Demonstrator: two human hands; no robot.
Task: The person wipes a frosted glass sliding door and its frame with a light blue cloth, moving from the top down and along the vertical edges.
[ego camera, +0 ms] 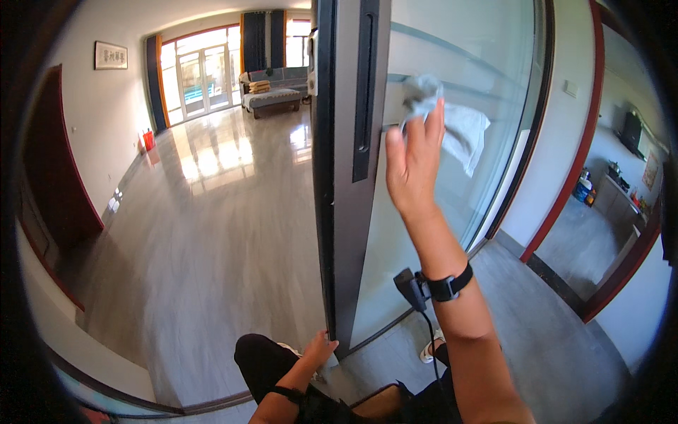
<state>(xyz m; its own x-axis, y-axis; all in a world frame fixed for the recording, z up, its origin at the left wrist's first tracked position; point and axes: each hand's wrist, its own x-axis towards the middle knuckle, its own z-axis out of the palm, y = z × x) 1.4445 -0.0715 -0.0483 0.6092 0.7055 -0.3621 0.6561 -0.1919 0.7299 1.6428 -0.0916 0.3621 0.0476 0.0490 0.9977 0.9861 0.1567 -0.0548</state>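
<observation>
A pale blue-white cloth point(465, 132) is pressed by my right hand point(418, 153) against the glass panel point(476, 63) of a sliding door with a dark grey frame point(352, 222). Part of the cloth bunches at my fingertips and a corner hangs down to the right; the fingers are slightly blurred. A black strap with a small device and cable sits around my right wrist. Low down, my left hand point(320, 349) grips the edge of the door frame near its bottom. A long recessed handle point(364, 95) runs along the upper part of the frame.
Left of the door lies a shiny tiled floor point(228, 254), with a sofa point(273, 95) and a red bin point(149, 140) farther back. To the right, a red-framed doorway point(567, 143) opens onto a kitchen with a counter point(614, 199). My feet straddle the door's lower end.
</observation>
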